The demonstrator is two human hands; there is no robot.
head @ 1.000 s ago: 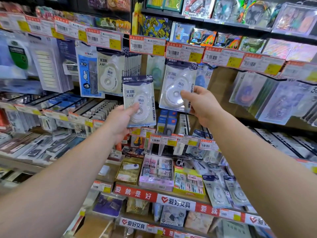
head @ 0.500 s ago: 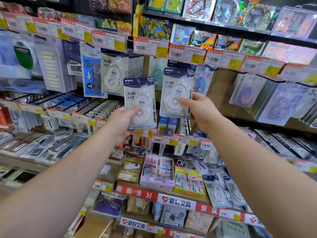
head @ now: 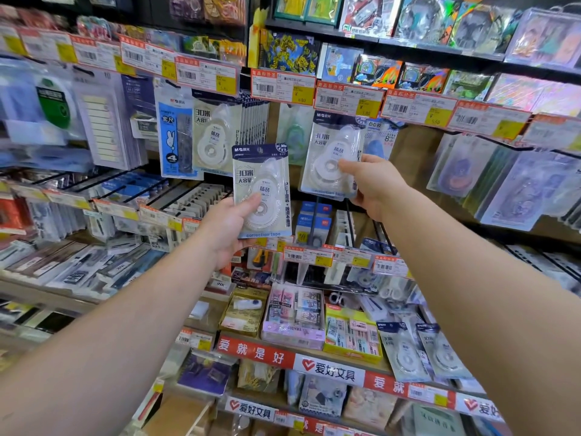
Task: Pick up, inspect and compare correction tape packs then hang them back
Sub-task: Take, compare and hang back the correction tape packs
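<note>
My left hand (head: 231,226) grips a correction tape pack (head: 260,180) by its lower edge, thumb on the clear blister; the pack has a dark blue header and stands upright in front of the shelves. My right hand (head: 375,184) pinches a second, matching correction tape pack (head: 330,146) by its right side, higher up, with its top just under the price tags. A third pack of the same kind (head: 213,136) hangs on a peg to the left. More such packs (head: 405,354) lean on the lower shelf at the right.
Price tag rail (head: 349,97) runs across above the hanging goods. Peg hooks carry blister packs on both sides. Lower shelves hold boxes of erasers (head: 294,316), pens (head: 78,265) and a red shelf strip (head: 314,363).
The left-hand pack has moved down and to the right, away from the rail. The right-hand pack has stayed near the rail, shifted slightly. Both hands keep their hold.
</note>
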